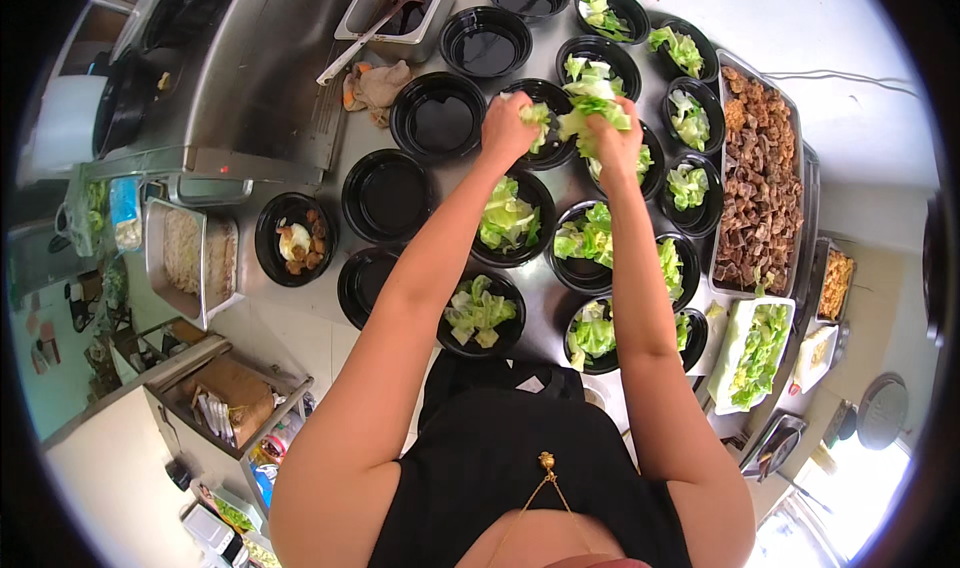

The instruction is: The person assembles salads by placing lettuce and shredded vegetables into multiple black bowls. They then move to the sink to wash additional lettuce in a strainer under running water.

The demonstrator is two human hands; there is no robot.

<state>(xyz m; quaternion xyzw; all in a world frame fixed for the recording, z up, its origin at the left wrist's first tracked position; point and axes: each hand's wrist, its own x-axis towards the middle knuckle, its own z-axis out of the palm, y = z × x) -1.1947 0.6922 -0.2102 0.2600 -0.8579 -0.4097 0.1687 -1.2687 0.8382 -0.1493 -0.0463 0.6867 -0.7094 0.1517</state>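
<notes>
My left hand (508,126) is over a black plastic bowl (556,153) in the middle of the steel table, with a small clump of chopped lettuce (537,123) in its fingers. To its right, my right hand (616,142) grips a larger bunch of lettuce (589,114), slightly blurred, above neighbouring bowls. Nearer me, another black bowl (546,244) has lettuce in it, as do several bowls on the right side. Left of my left hand stand several black bowls without lettuce, among them one bowl (439,116) close to my wrist.
A long metal tray of browned chopped meat (757,193) lies along the right, near a white container of lettuce (757,354). At the back left, a ladle (367,42) rests in a metal pan (442,24) beside a cloth (375,87). A bowl with egg (296,241) sits at left.
</notes>
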